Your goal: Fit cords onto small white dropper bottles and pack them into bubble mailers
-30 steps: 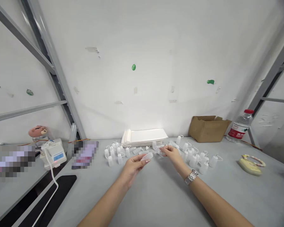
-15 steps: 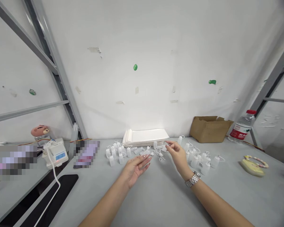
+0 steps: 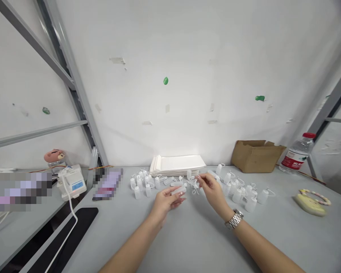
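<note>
My left hand (image 3: 166,203) is closed around a small translucent white squeeze bottle (image 3: 179,190), which lies tilted between thumb and fingers. To its right, my right hand (image 3: 211,189) is raised with thumb and forefinger pinched together; whatever is between the fingertips is too small to make out. Below those fingertips lies a loose cluster of white looped caps (image 3: 194,186). Several capped bottles (image 3: 148,189) stand in a group left of my hands. Another group of capped bottles (image 3: 237,195) stands to the right, close to my right wrist.
Against the wall lies a stack of white sheets or trays (image 3: 179,163). An open cardboard box (image 3: 257,159) and a water bottle (image 3: 297,155) are at the back right. A yellow pouch with a beaded strap (image 3: 309,204) lies right. A phone (image 3: 109,184) and black mat (image 3: 71,239) are left.
My left hand, loosely curled earlier, now shows a bottle in its grip. My right hand's fingertips have dropped slightly towards the looped caps. The view has shifted a little.
</note>
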`<state>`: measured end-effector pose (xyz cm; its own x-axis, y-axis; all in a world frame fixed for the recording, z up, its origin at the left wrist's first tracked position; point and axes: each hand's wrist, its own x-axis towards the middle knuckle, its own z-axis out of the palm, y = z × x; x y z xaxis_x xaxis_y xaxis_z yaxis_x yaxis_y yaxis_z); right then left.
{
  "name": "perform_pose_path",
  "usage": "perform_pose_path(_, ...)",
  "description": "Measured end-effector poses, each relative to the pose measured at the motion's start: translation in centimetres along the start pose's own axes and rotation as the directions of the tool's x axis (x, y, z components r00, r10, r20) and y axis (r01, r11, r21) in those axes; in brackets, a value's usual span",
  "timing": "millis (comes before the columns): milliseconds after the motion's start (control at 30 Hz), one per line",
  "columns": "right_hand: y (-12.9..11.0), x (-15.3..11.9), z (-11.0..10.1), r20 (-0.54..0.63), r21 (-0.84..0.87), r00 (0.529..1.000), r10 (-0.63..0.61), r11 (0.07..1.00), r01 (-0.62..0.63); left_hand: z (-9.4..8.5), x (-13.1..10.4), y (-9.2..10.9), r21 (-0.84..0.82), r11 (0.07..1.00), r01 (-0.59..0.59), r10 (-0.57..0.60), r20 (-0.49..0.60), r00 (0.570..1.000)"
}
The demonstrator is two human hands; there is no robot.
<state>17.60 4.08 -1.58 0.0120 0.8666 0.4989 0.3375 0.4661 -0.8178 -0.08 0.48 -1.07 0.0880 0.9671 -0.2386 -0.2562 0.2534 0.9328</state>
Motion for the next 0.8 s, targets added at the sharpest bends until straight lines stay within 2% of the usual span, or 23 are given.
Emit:
perform_pose_path(67,-0.4,-0.6,0.5,0.088,-0.081,0.991,-0.102,0.991,0.109,0.2,-0.1,-0.1,0.038,0.999,-0.012,0.012,0.002,1.0)
perform_pose_path(133,-0.7,-1.2,1.2,0.188,-0.085,0.969,-0.161,0.98,0.18,0.3,-0.1,-0.2,0.035,0.998,-0.044,0.043,0.026,0.999)
perform_pose_path(267,-0.9,-2.0,2.2,0.307,-0.027,0.934,-0.181,0.98,0.198,0.2,0.1,-0.6,-0.025,0.99,-0.14,0.14,0.018,0.99)
perform_pose_path(400,-0.7,-2.2,2.4,0.332,0.031,0.938,-0.099,0.995,0.094,0.1,0.4,-0.9,-0.121,0.971,-0.208,0.202,-0.053,0.978)
perform_pose_path(600,-1.4,-2.0,2.2,0.338,0.136,0.932,0.13,0.973,-0.185,0.0,0.4,-0.5,-0.29,0.941,-0.175,0.138,-0.143,0.98)
perform_pose_path(700,-1.7,-1.7,2.0,0.32,0.213,0.929,0.185,0.942,-0.261,0.0,0.3,-0.4,-0.207,0.963,-0.173,0.137,-0.179,0.974)
perform_pose_path(800,-1.9,-1.4,1.7,0.321,0.29,0.924,0.206,0.908,-0.303,0.3,0.2,-0.5,-0.042,0.969,-0.243,0.236,-0.128,0.963)
